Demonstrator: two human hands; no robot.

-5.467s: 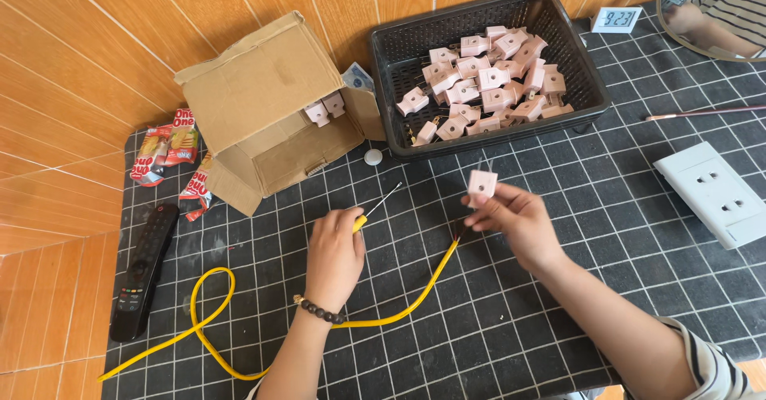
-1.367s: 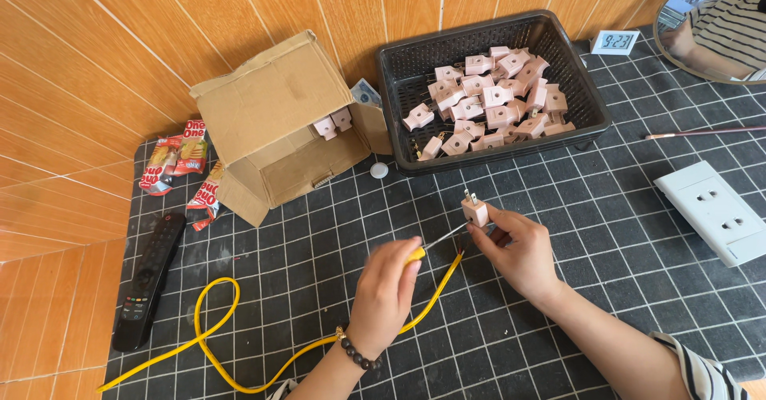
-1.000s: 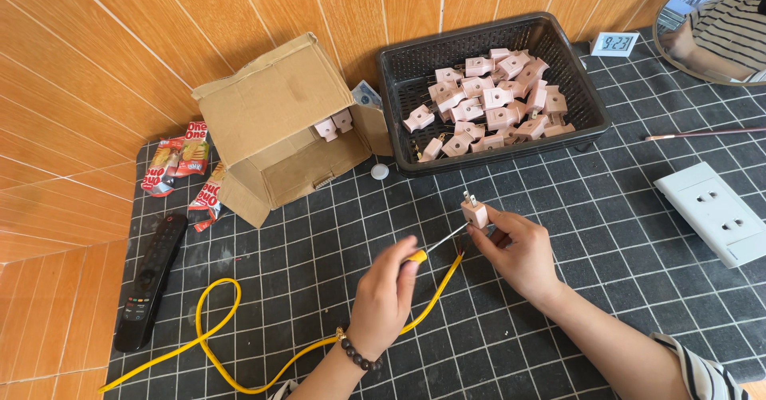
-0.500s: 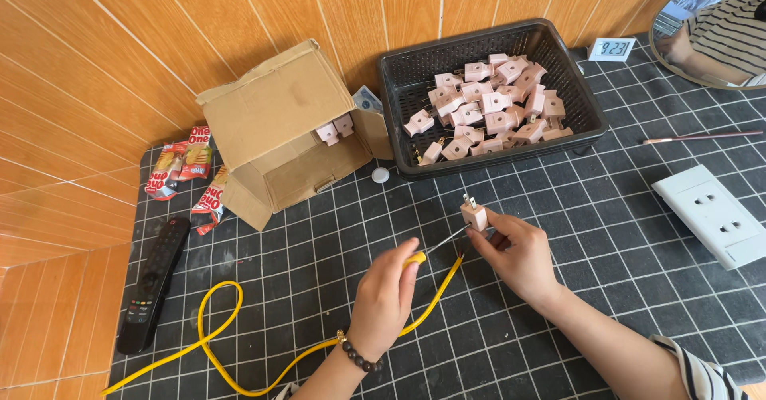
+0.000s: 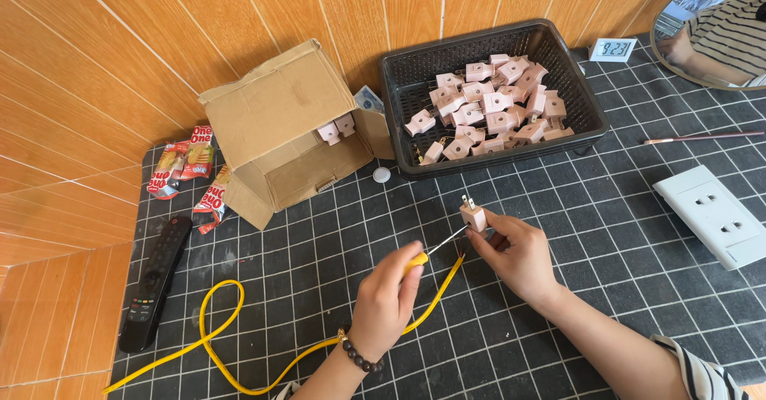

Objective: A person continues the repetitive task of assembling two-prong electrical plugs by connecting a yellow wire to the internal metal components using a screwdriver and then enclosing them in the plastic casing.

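The left hand [image 5: 385, 304] wraps its fingers around one yellow-handled screwdriver [image 5: 437, 248], its tip touching one small pink plug [image 5: 474, 214] with two metal prongs. The right hand [image 5: 517, 250] pinches that plug at mid-mat. At one o'clock, one black basket [image 5: 403, 73] holds many more pink plugs.

- A home work table set up for small assembly piecework, rather than a factory line.
- Orange wood-panelled wall [image 5: 120, 65] from nine to twelve o'clock.
- Black gridded cutting mat [image 5: 606, 232] as the work surface.
- Black plastic basket [image 5: 574, 89] of identical pink plugs at one o'clock.
- Snack packets [image 5: 179, 168] and a TV remote [image 5: 154, 282] at nine o'clock; a round mirror [image 5: 710, 25] at two o'clock.
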